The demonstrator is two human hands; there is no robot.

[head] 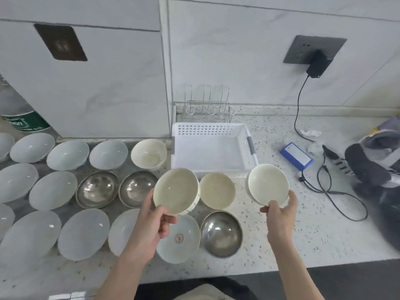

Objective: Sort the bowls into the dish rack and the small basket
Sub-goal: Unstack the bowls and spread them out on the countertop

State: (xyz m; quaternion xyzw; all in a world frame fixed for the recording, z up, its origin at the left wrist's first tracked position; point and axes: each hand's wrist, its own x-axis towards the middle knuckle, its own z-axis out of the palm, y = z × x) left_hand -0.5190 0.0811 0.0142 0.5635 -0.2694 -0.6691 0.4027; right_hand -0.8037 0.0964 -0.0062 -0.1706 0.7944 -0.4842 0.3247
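The left hand (151, 224) is pinching a cream bowl (176, 191) by its near rim; the right hand (280, 215) is pinching a white bowl (268, 185) likewise. Both are hovering above the counter (281, 241), short of the empty small basket (211, 148) and dish rack (206, 105). Risk: each rim-edge grip is slight, so tilting could be letting a bowl slip onto those below.

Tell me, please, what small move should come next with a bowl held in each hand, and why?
Probably carry the cream bowl in the left hand forward and lower it into the white basket. Both hands already hold bowls by the rim, the basket lies just beyond with nothing visible inside, and the right hand with its white bowl can follow.
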